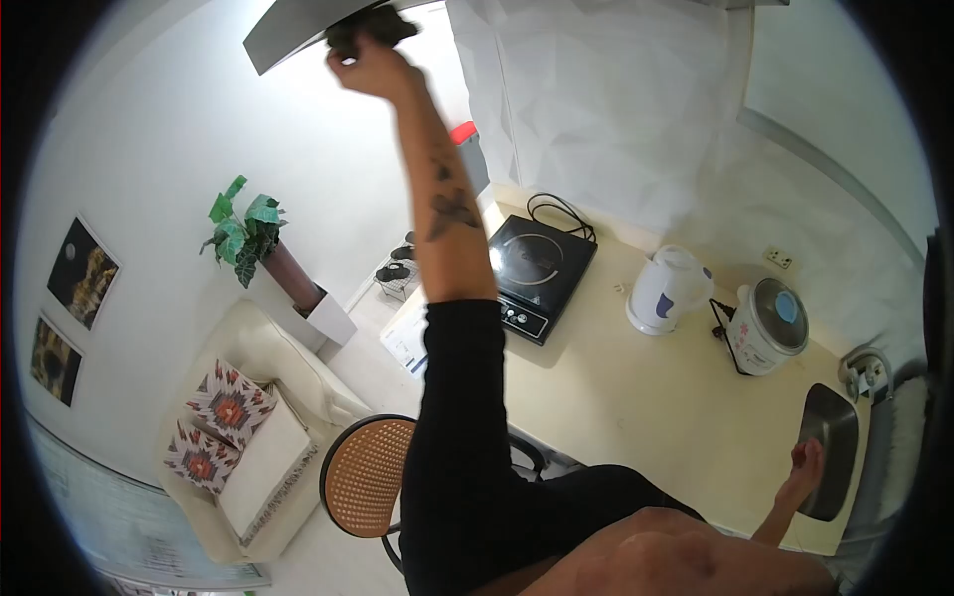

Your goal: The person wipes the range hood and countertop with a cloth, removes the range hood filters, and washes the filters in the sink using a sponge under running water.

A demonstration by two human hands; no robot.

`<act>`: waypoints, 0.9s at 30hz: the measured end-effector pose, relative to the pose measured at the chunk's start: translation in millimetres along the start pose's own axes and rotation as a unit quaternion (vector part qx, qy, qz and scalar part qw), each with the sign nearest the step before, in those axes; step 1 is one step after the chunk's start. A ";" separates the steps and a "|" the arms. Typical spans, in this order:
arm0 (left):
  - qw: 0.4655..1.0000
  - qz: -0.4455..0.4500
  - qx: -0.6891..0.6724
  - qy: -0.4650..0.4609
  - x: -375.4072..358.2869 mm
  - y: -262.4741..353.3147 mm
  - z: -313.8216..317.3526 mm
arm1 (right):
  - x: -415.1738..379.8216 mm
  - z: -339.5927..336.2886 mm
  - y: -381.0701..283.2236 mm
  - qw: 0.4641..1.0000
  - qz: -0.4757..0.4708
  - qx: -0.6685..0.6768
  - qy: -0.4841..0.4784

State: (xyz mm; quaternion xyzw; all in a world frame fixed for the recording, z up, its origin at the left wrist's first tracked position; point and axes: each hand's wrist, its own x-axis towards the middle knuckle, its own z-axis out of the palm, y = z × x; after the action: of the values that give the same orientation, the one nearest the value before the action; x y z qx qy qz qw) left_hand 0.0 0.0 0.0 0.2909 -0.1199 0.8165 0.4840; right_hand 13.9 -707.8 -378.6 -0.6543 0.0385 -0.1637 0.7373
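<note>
I'm pressing a dark cloth (373,28) w/ left hand (370,66) gripping it on hood (298,30) underside, right hand (807,465) resting loosely open beside sink (830,437), wipe looks ongoing.

White walls (328,149) enclose a bright, evenly lit room. Two framed pictures (81,271) hang on the left wall above a cream sofa (260,348) with two patterned cushions (231,395). A leafy potted plant (243,230) stands on a tall stand beside it. A stool with a woven cane seat (366,475) sits by a pale yellow counter (616,387), which has a steel sink (830,437) at its right end.
</note>
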 end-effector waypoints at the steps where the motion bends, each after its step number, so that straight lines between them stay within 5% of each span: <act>1: 0.999 0.029 0.023 0.024 -24.5 1.0 13.7 | -0.9 6.0 -1.7 1.000 -0.003 0.023 -0.003; 9: 0.992 -0.115 -0.045 -0.024 -169.9 90.1 100.8 | -18.7 25.9 -46.5 0.998 -0.045 0.024 0.024; 11: 0.995 -0.018 0.060 -0.078 -193.1 104.6 112.6 | -27.0 26.4 -51.7 0.997 -0.065 0.031 0.012; 17: 0.993 0.034 0.048 -0.106 -236.9 127.5 138.7 | -36.9 -1.6 -51.6 0.995 -0.060 0.075 0.023; 19: 0.970 -0.052 -0.031 -0.237 -246.1 146.0 137.9 | -37.1 -10.8 -47.6 0.996 -0.053 0.070 0.019; 21: 0.919 0.112 0.024 -0.377 -259.2 164.0 142.8 | -34.5 -20.5 -41.5 0.998 -0.023 0.054 0.018; 23: 0.888 0.061 0.005 -0.455 -261.0 186.5 135.1 | -36.5 -23.4 -38.7 0.997 -0.019 0.069 0.009; 27: 0.893 0.074 0.143 -0.419 -235.1 170.7 83.7 | -32.7 -37.3 -2.7 0.992 0.016 0.125 -0.020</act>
State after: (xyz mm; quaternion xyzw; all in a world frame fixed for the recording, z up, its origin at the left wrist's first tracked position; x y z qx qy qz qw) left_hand -31.7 -295.2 -57.2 0.6625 -0.2152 0.6605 0.2802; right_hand -27.5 -734.0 -386.4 -0.5599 0.0134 -0.1428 0.8161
